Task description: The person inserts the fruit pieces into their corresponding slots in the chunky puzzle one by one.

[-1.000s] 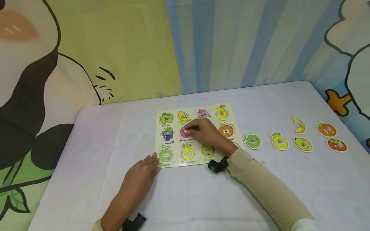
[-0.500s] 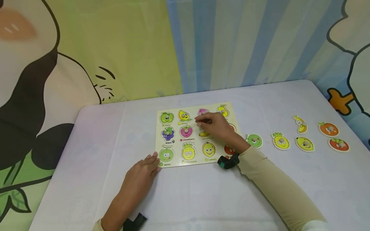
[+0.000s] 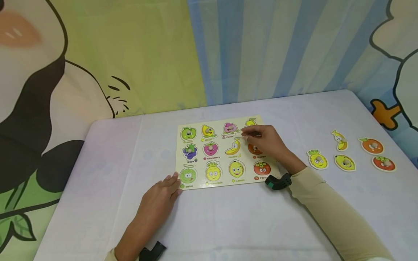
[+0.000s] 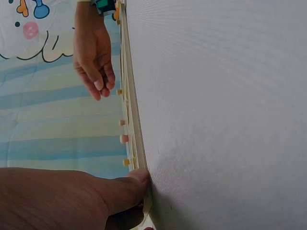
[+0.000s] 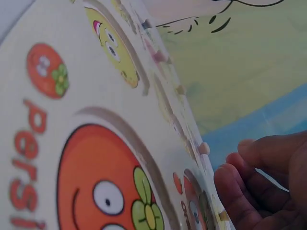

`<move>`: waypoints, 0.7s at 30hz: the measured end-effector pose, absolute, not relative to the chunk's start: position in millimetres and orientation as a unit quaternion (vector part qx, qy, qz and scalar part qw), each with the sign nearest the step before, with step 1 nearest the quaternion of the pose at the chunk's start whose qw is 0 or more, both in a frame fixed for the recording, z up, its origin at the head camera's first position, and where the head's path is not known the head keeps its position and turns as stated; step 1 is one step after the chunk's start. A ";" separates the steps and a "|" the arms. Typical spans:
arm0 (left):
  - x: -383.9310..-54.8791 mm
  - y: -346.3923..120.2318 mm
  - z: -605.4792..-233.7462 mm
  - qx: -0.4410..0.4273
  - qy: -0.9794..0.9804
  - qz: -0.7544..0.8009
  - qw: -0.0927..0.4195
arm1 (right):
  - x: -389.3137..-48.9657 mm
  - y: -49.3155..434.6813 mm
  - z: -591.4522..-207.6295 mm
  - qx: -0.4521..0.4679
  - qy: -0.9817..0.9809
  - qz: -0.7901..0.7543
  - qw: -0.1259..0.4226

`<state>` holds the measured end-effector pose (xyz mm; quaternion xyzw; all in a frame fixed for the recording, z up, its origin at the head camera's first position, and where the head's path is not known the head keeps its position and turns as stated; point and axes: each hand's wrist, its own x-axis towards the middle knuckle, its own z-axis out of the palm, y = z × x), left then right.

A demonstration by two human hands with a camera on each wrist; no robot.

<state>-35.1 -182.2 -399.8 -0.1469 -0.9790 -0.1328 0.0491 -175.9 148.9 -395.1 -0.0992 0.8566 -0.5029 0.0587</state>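
A cream wooden fruit puzzle board (image 3: pixel 199 185) lies on the table. Knobbed pieces sit in it, among them the strawberry piece (image 3: pixel 210 149), the grape piece (image 3: pixel 189 151) and the peach piece (image 3: pixel 230 128). My left hand (image 3: pixel 160 197) rests at the board's near left corner; the left wrist view has its thumb (image 4: pixel 127 191) laid along the edge. My right hand (image 3: pixel 269 141) hovers over the board's right side, fingers loosely bent. In the right wrist view, nothing shows between its thumb and fingertips. Recesses with printed lemon (image 3: pixel 236 169) and persimmon (image 3: pixel 262 168) show in the front row.
Right of the board lie loose knobbed pieces: a pineapple (image 3: pixel 317 160), a lemon (image 3: pixel 344 163), a banana (image 3: pixel 340 140), an orange (image 3: pixel 371 145) and a red persimmon (image 3: pixel 384 164). Cartoon-printed cloth (image 3: pixel 140 54) hangs behind the white-covered table (image 3: pixel 228 224).
My right hand has let go of the strawberry piece in the board and moved right, its wrist now covering the loose green melon piece. The left hand has stayed at the corner.
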 end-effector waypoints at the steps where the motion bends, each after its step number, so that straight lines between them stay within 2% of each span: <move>1: -34.9 -182.5 -400.0 -0.146 -0.979 -0.133 0.049 | -176.0 151.0 -395.2 -0.096 0.857 -0.502 0.061; 10: -34.0 -182.8 -401.0 -0.144 -0.979 -0.139 0.049 | -173.4 175.4 -387.9 -0.084 0.855 -0.510 0.041; 21: -34.5 -183.2 -400.2 -0.145 -0.979 -0.133 0.047 | -156.9 226.7 -390.5 -0.026 0.883 -0.468 0.010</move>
